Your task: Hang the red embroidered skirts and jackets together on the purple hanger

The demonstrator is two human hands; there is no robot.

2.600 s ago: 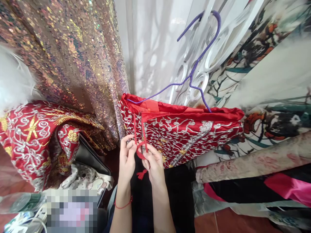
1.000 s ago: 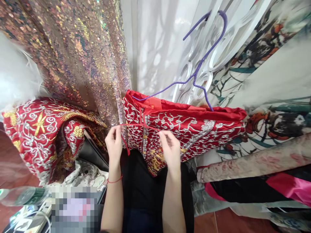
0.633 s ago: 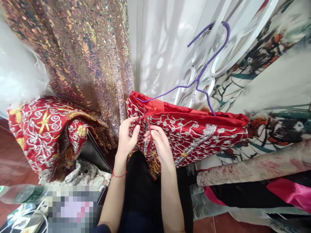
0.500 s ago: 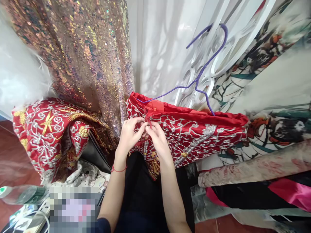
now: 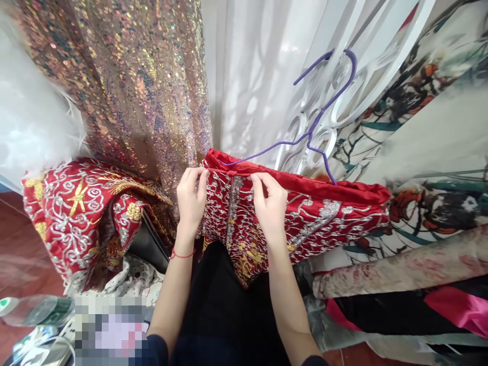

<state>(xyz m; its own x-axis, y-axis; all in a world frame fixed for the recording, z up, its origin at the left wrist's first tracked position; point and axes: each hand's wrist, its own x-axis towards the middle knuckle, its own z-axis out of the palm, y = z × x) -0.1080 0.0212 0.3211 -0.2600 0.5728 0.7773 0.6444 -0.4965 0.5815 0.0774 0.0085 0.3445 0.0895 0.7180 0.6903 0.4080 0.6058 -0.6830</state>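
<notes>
A red embroidered skirt (image 5: 308,216) with silver and gold beading and a plain red waistband lies across a dark-clothed lap. A purple wire hanger (image 5: 309,133) stands tilted, its lower arms tucked into the waistband. In front of the waistband, a thin red tie (image 5: 223,172) runs fairly straight between my hands, with a small knot at its middle. My left hand (image 5: 191,195) is closed in a pinch on the left end of the tie. My right hand (image 5: 270,203) pinches its right end with thumb and forefinger. The fingertips partly hide the tie's ends.
Left of the lap lies another red embroidered garment (image 5: 64,213). A sequined cloth (image 5: 141,86) hangs behind it. At lower left are a plastic bottle (image 5: 38,310) and a white cable. A fabric roll (image 5: 389,264) lies at right, by a white scrollwork panel (image 5: 404,56).
My hands have moved apart from a close pinch at the tie, left hand leftward and right hand rightward. The tie is now drawn out between them, with a small knot showing.
</notes>
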